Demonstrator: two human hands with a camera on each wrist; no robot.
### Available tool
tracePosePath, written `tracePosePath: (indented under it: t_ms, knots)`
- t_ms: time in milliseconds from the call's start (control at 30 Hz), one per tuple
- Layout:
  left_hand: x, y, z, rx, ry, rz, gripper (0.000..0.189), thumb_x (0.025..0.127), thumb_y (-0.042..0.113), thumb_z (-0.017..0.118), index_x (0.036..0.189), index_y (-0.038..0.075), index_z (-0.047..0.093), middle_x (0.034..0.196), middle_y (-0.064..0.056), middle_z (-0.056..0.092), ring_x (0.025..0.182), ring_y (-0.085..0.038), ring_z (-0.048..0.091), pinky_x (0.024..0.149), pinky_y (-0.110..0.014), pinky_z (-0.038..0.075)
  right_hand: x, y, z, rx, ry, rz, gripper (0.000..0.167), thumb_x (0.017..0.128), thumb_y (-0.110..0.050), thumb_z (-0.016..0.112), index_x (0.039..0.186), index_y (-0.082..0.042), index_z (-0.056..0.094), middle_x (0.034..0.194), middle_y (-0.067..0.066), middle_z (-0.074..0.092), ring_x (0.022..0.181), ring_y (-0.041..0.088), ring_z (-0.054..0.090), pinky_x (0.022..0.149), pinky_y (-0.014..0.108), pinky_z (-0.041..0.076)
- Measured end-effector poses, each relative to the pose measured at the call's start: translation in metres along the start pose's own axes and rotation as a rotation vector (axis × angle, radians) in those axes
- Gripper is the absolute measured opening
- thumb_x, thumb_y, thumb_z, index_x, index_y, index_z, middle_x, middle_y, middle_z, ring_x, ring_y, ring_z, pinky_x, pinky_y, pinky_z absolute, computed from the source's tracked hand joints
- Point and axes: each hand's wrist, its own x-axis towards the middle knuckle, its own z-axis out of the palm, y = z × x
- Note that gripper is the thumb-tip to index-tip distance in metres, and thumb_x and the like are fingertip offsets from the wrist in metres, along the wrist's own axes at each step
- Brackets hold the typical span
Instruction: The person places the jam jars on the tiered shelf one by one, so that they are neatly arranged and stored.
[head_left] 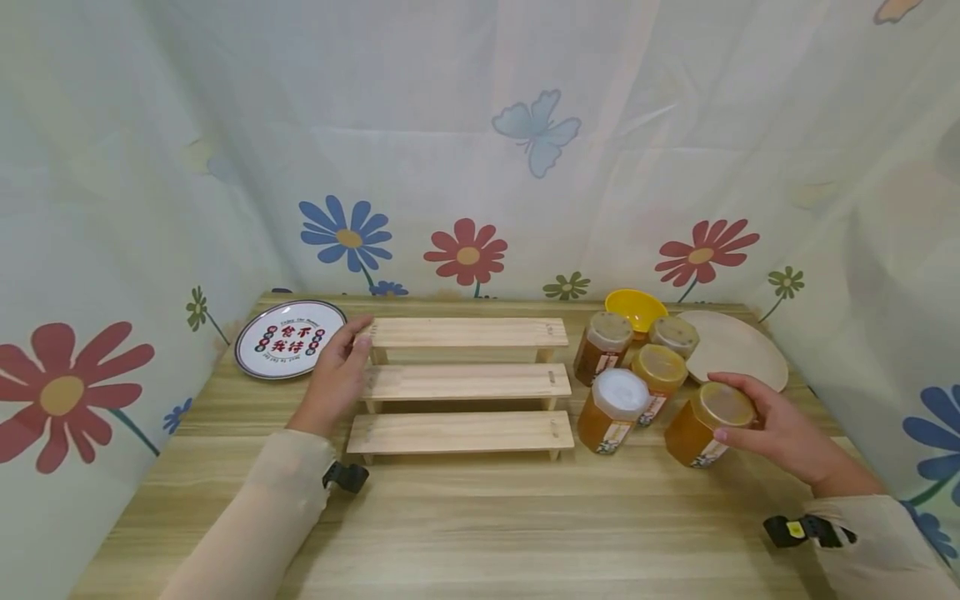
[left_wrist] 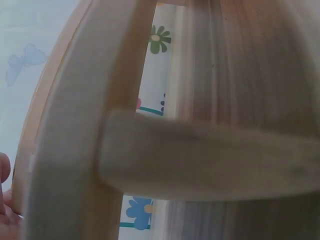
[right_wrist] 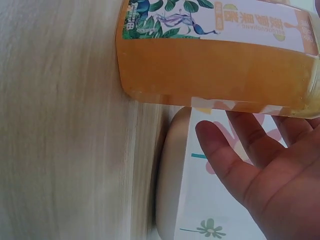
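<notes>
A three-step wooden rack (head_left: pixel 459 383) stands mid-table. My left hand (head_left: pixel 335 375) grips the left end of its top board, thumb in front and fingers behind. In the left wrist view the rack's boards (left_wrist: pixel 75 120) fill most of the frame, with fingertips (left_wrist: pixel 7 210) at the left edge. At the right, my right hand (head_left: pixel 780 429) holds an amber jar (head_left: pixel 688 437) by its upper part, thumb on the near side. The right wrist view shows that jar's (right_wrist: pixel 210 70) printed label; the lower finger lies apart from it. Whether the jar touches the table is unclear.
Beside the rack cluster a white-lidded jar (head_left: pixel 611 417), a yellow-lidded jar (head_left: pixel 660 371), a dark red jar (head_left: pixel 600 350) and another jar (head_left: pixel 675 335). Behind them sit a yellow bowl (head_left: pixel 636 307) and a beige plate (head_left: pixel 738 350). A white printed plate (head_left: pixel 288 340) lies far left.
</notes>
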Motion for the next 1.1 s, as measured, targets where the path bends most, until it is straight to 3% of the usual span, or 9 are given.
tracePosePath:
  t_ms: [100,200,500,667,1100]
  knots:
    - [0.0007,-0.0023,0.0035,-0.025,0.013,0.010,0.050,0.116,0.033,0.037,0.162,0.014,0.040,0.168,-0.014,0.037,0.153,-0.030,0.037,0.126,-0.051,0.029,-0.0006,0.0019,0.0001,0.027,-0.011,-0.019,0.064,0.094,0.012,0.069,0.148,-0.017,0.048,0.126,-0.017,0.063,0.105,0.003,0.066,0.085,0.017,0.056]
    - [0.0008,-0.0040,0.0057,-0.032,0.022,0.008,0.048,0.116,0.033,0.035,0.161,0.016,0.040,0.167,-0.014,0.037,0.153,-0.031,0.035,0.127,-0.051,0.027,-0.0002,0.0019,-0.0008,0.023,-0.011,-0.013,0.062,0.094,0.011,0.070,0.147,-0.015,0.049,0.126,-0.017,0.063,0.105,0.002,0.065,0.086,0.016,0.056]
    - [-0.0009,-0.0085,0.0068,-0.054,0.007,-0.006,0.048,0.116,0.039,0.031,0.162,0.026,0.036,0.167,-0.014,0.037,0.150,-0.033,0.037,0.125,-0.054,0.027,0.0005,-0.0009,-0.0035,-0.008,-0.041,0.017,0.059,0.094,0.008,0.072,0.146,0.007,0.043,0.125,-0.018,0.064,0.105,0.002,0.066,0.086,0.017,0.056]
    - [-0.0007,-0.0076,0.0077,-0.090,-0.011,-0.027,0.048,0.116,0.040,0.032,0.162,0.030,0.036,0.167,-0.011,0.036,0.150,-0.030,0.038,0.126,-0.052,0.027,-0.0010,-0.0002,-0.0031,-0.037,-0.004,-0.003,0.057,0.092,0.010,0.074,0.142,0.007,0.047,0.120,-0.018,0.066,0.101,0.003,0.067,0.081,0.018,0.057]
    - [-0.0007,-0.0096,0.0071,-0.117,-0.007,-0.027,0.049,0.116,0.038,0.033,0.163,0.026,0.035,0.164,-0.012,0.040,0.148,-0.030,0.041,0.125,-0.052,0.029,-0.0023,-0.0032,0.0027,-0.133,0.070,0.015,0.056,0.090,0.004,0.080,0.139,0.007,0.052,0.113,-0.020,0.066,0.092,0.005,0.066,0.074,0.022,0.056]
